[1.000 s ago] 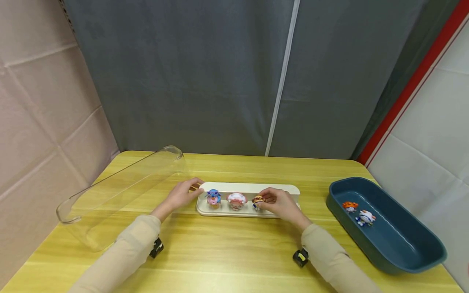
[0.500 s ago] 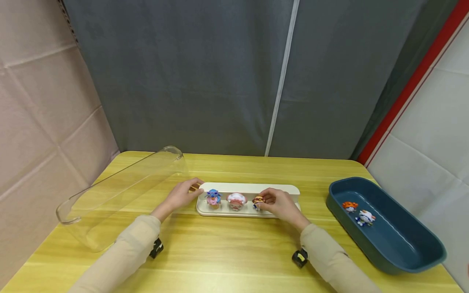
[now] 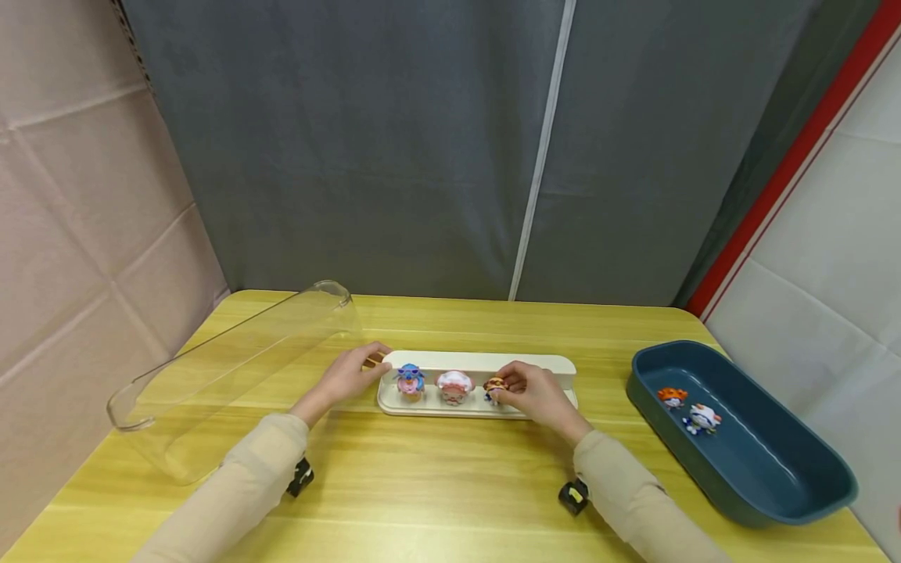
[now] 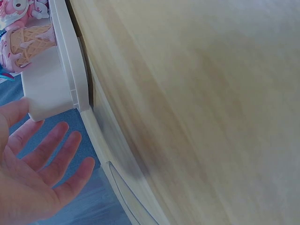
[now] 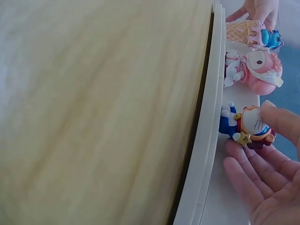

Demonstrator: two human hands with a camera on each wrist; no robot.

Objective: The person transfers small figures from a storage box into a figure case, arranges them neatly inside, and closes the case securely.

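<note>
A white stepped display base (image 3: 486, 361) lies across the table with three small figurines in a row on its front ledge. At the left is a blue and pink figurine (image 3: 411, 383) with a waffle cone (image 5: 243, 33). The middle one is a pink figurine (image 3: 454, 387) with a white hat. My right hand (image 3: 538, 395) pinches the third, a blue and white cat figurine (image 5: 253, 123), its thumb over the face and fingers behind; it stands on the ledge. My left hand (image 3: 352, 377) touches the base's left end with thumb and fingertips, its other fingers spread loosely (image 4: 58, 161).
A curved clear plastic cover (image 3: 232, 375) stands at the left of the table. On the right, a dark blue bin (image 3: 781, 438) holds an orange-haired figurine (image 3: 673, 397) and a white and blue figurine (image 3: 701, 419). A grey curtain (image 3: 380, 156) hangs behind the table.
My right hand and wrist have shifted slightly left, and the cat figurine has turned or moved a little with the fingers. My left hand stays at the base's left end.
</note>
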